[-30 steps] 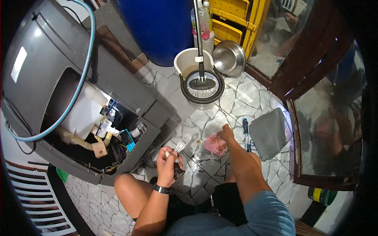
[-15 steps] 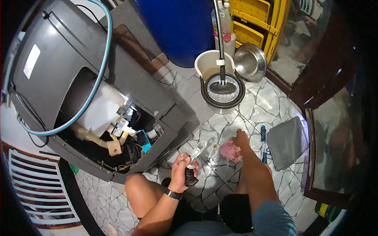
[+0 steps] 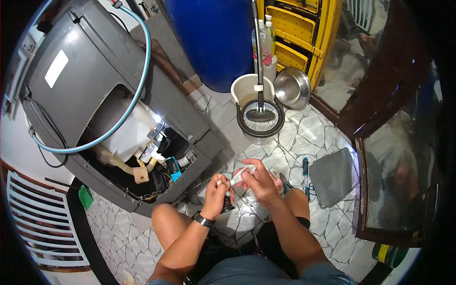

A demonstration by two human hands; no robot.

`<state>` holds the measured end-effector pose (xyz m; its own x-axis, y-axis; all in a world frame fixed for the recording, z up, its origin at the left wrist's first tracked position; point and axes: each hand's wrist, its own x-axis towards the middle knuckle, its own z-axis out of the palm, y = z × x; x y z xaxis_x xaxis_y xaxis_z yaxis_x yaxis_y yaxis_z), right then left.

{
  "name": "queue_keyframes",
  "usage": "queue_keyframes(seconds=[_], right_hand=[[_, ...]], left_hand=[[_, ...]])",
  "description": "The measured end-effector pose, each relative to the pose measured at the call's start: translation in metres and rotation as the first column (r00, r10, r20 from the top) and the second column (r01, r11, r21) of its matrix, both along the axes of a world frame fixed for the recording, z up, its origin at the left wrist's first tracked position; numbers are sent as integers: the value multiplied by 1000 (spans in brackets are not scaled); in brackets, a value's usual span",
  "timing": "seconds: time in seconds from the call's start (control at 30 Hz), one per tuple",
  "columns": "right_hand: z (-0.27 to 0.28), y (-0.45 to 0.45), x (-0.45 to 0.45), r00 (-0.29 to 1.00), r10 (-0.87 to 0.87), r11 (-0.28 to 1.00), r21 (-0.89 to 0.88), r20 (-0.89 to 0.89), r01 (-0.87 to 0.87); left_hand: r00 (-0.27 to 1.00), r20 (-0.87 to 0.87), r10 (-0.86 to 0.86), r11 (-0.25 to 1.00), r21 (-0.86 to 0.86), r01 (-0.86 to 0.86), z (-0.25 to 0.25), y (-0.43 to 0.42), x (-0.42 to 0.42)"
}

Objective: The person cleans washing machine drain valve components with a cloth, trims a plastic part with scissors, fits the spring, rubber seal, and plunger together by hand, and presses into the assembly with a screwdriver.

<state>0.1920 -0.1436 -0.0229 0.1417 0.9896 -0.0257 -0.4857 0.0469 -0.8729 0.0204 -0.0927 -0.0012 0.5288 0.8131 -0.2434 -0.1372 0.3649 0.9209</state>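
Between my hands, above the tiled floor, is a slim white plastic part with a dark, blackish lower end. My left hand wraps round its lower portion. The fingers of my right hand are closed on its upper end and hide some of it. Just beyond the right hand, a pink cloth lies on the floor, partly covered from view. Left of my hands stands a grey appliance housing, its opening showing hoses, wires and a blue-framed component.
A mop bucket with a mop stands ahead, beside a metal bowl and a blue drum. Yellow folding steps lean behind. On the right lie a teal-handled screwdriver and a dark flat panel.
My right hand has left the pink cloth and moved left to the white plastic part, closing on its upper end. My left hand keeps hold of the part. The view has shifted slightly.
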Motion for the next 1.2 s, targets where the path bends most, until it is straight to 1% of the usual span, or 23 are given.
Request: queue_keyframes(seconds=[0.1, 0.17, 0.2, 0.3, 0.4, 0.47, 0.53, 0.6, 0.67, 0.73, 0.77, 0.8, 0.83, 0.87, 0.9, 0.93, 1.0, 1.03, 1.07, 1.1, 1.13, 1.17, 1.2], right_hand=[[2, 1, -1, 997, -50, 997, -61, -51, 47], [4, -1, -3, 990, -132, 987, -82, 39, 135], [4, -2, -1, 990, -138, 987, -82, 36, 141], [7, -1, 7, 958, -255, 955, -124, 129, 271], [11, -2, 13, 972, -226, 967, -104, 62, 231], [12, -4, 13, 992, -86, 986, -132, 94, 98], [3, 2, 5, 989, -130, 983, -120, 75, 138], [-3, 1, -2, 974, -107, 987, -101, 198, 129], [-10, -1, -1, 971, -96, 988, -99, 220, 120], [-26, 2, -6, 985, -55, 992, -101, 165, 73], [-34, 2, -6, 999, 9, 989, -146, -41, -15], [-38, 1, -11, 999, 13, 988, -151, -46, -19], [-42, -3, -18, 981, -104, 971, -197, 162, 135], [-47, -7, -24, 907, -204, 934, -205, 368, 293], [-69, -12, -30, 904, -129, 915, -303, 408, 268], [-68, -22, -41, 903, -133, 913, -304, 409, 272], [-59, -40, -62, 996, -8, 862, -504, 93, 54], [-53, -45, -70, 995, -5, 859, -510, 95, 54], [-47, -48, -77, 994, -85, 885, -463, -68, 44], [-44, -49, -81, 961, -153, 911, -411, -233, 45], [-46, -48, -81, 961, -151, 911, -410, -232, 44], [-49, -43, -80, 962, -129, 928, -371, -243, 31], [-52, -39, -79, 961, -110, 943, -332, -253, 20]], left_hand=[[1000, -26, -4, 999, 35, 5, -1, 0, 2], [999, -23, -34, 998, -44, 33, -2, 0, 3], [999, -25, -41, 998, -43, 40, -1, -1, 4], [999, 14, -37, 997, -68, 38, 2, -5, 5], [992, 75, -96, 986, -126, 105, 4, -10, 2], [990, 14, -143, 984, -103, 144, 3, -8, 4], [986, -63, -156, 988, 3, 157, 0, -4, 7], [945, -206, -254, 967, -56, 247, 0, 3, 0], [929, -185, -320, 947, -77, 311, -8, 9, -1], [945, -86, -316, 945, -119, 305, -17, 10, -1], [947, -106, -304, 949, -128, 290, -30, 11, -3], [947, -109, -301, 949, -134, 286, -42, 11, -2], [976, -84, -201, 971, -151, 187, -52, 8, 3], [993, -60, -99, 982, -168, 88, -61, 7, 7], [998, -63, 12, 980, -196, -24, -66, 3, 10], [998, -62, 7, 980, -197, -19, -78, 4, 8], [970, -118, 212, 977, 20, -211, -99, 3, 9], [964, -132, 232, 972, 5, -234, -79, -2, 11], [963, -133, 235, 972, 0, -237, -75, -2, 12], [955, -150, 258, 965, 89, -247, -69, -1, 13], [946, -163, 281, 951, 178, -252, -63, 1, 14], [944, -153, 291, 955, 109, -277, -56, 3, 14], [945, -152, 291, 955, 113, -276, -54, 7, 13]])
